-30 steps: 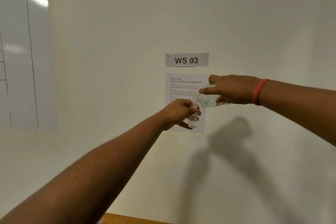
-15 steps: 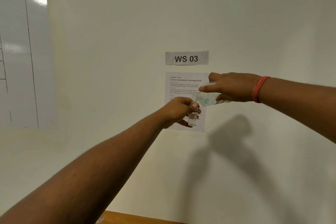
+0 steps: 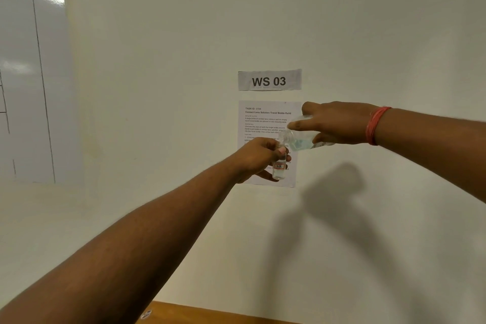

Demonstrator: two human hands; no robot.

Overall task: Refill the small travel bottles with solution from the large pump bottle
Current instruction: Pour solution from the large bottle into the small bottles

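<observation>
A: So, nearest us, only a strip of wooden table (image 3: 223, 314) shows, well below both hands, so nothing catches a spill on the way down.

B: Right. What is each hand doing?

A: Left hand (image 3: 259, 156) is closed around the small travel bottle (image 3: 279, 167), upright, with a red-edged label reading "17B". Right hand (image 3: 335, 123) grips the large bottle (image 3: 302, 138) from above, tipped nearly flat, its open neck just over the small bottle's mouth. I can't see a pump head on it.

B: Are the 2 openings touching?

A: Cannot tell; the left thumb covers that spot. I can't make out a stream either.

B: Then how would you pour well?

A: Rest lip on lip, tilt the large bottle slowly, and keep the small one plumb. Some clear liquid shows low in the small bottle, so I judge filling is partway. Watch the level, stop short of the neck.

B: And behind the hands?

A: Instruction sheet (image 3: 263, 118) on the wall, with the "WS 03" sign (image 3: 269, 80) above it.
</observation>
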